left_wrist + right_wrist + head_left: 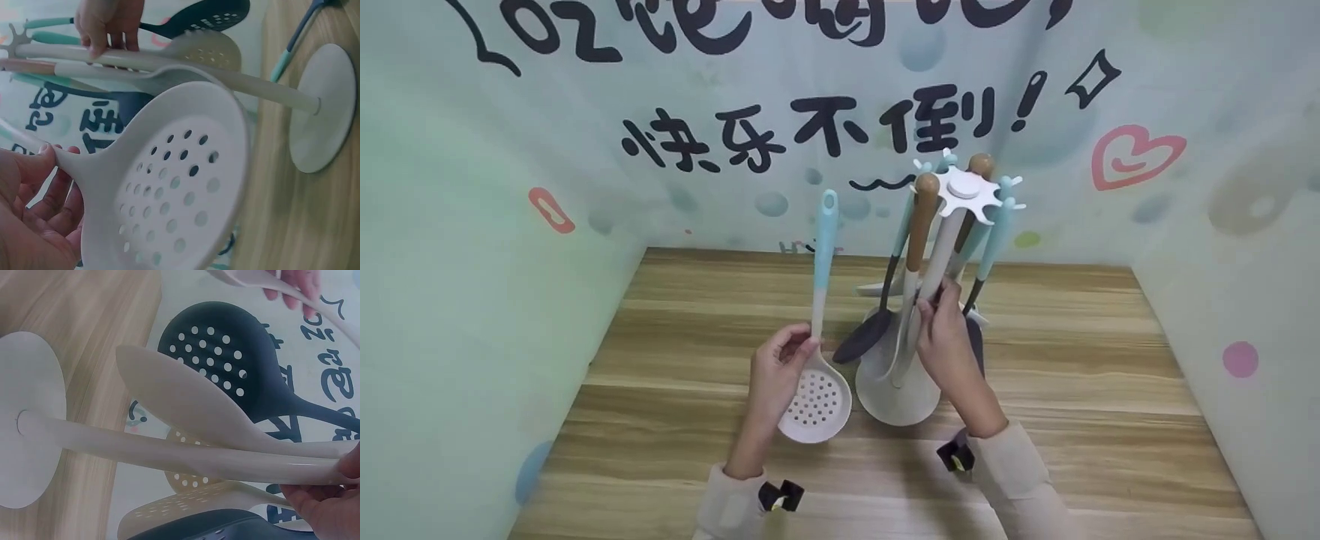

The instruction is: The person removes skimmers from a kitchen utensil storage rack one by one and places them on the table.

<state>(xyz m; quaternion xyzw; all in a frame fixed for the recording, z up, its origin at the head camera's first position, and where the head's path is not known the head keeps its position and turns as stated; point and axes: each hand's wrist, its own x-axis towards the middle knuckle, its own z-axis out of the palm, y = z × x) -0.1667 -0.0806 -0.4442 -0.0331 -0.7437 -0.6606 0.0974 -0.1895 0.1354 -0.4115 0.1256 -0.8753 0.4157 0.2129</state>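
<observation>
1. Nearest to the left wrist camera is a white, round, plastic-looking skimmer [149,179], pierced with many small holes and having a pale blue handle [826,240].
2. The person's left grip [780,367] is clamped on the skimmer: thumb and fingers pinch its white neck. The bowl of the skimmer is just below this grip, and the handle rises above it.
3. To the right of the left grip, the right grip [949,337] is clamped round a light grey, smooth, straight stand pole [943,244].
4. Above the right grip, the pole ends in a white star-shaped top [966,191] with small hooks. Below this grip is a flat, round, whitish base [900,401]; whether it touches the light brown wooden bench [1072,375], I cannot tell.
5. Left of the right grip hangs a black, round, perforated skimmer [211,351]. Closer to this grip, also on its left, is a brown wooden-looking handle [924,217]. A black slotted turner [976,345] is partly hidden behind the right hand.
6. Behind both grips stands a pale green backdrop [765,75] with black Chinese characters.
</observation>
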